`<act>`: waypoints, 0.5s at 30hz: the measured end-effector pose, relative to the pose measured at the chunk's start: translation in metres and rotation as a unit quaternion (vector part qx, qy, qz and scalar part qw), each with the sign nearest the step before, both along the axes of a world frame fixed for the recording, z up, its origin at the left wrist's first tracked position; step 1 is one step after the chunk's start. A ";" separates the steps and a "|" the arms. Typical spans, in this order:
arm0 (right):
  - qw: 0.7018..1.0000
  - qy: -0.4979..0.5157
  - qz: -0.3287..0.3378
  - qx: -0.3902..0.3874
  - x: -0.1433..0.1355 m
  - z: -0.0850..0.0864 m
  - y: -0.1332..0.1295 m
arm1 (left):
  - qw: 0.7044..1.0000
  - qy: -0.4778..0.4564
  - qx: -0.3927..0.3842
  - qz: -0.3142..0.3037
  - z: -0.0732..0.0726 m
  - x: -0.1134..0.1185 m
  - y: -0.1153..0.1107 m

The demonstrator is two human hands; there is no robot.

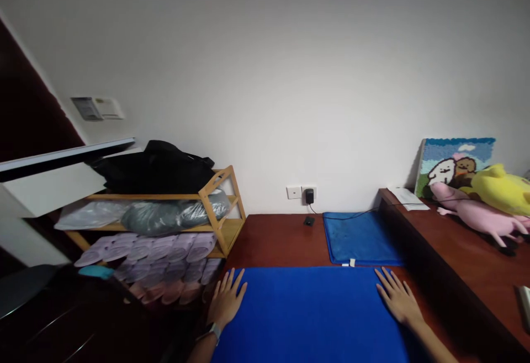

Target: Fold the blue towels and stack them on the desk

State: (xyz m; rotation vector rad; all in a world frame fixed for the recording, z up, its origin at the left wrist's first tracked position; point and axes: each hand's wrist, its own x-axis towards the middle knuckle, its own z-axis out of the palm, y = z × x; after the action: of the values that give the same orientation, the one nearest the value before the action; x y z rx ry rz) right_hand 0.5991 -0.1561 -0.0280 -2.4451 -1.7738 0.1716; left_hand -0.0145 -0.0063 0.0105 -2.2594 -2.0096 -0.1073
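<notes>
A smooth, bright blue mat [310,313] lies flat on the reddish-brown table [277,236]. My left hand [226,299] rests palm down on its far left corner, fingers spread, with a watch [215,331] on the wrist. On the far right corner, my right hand [398,296] lies flat as well, its fingers apart. Neither hand grips anything. Just beyond the mat is a folded blue cloth [360,238] with a small white tag [352,262] at its near edge.
A small black object [309,221] sits near the wall below a plugged-in black adapter [309,196], whose cable runs right. Left stands a wooden rack [215,214] with slippers [178,248] and a black bag [159,169]. Plush toys [476,211] lie on the raised right surface.
</notes>
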 end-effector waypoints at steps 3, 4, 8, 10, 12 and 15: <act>0.999 0.048 -0.003 0.025 0.011 0.005 0.001 | 1.000 0.001 0.023 -0.019 0.010 0.004 0.002; 0.996 0.071 -0.014 0.048 0.016 0.006 0.002 | 0.999 -0.009 0.041 -0.031 0.015 0.010 0.001; 0.982 0.112 -0.066 0.134 0.028 0.003 0.003 | 0.980 -0.108 0.104 -0.131 0.046 0.082 -0.027; 0.985 0.097 -0.067 0.122 0.026 0.002 0.004 | 0.955 -0.169 0.081 -0.229 0.054 0.151 -0.059; 0.990 0.081 -0.065 0.099 0.023 0.003 0.005 | 0.926 -0.211 0.036 -0.311 0.048 0.236 -0.101; 0.991 0.076 -0.062 0.087 0.021 0.004 0.006 | 0.866 -0.240 -0.065 -0.433 0.009 0.368 -0.169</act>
State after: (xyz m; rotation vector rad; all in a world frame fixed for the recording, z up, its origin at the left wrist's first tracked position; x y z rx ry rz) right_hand 0.6205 -0.1501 -0.0240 -2.3427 -1.5024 0.1784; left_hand 0.3539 -0.1757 0.0198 -3.2886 -0.9472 -0.6781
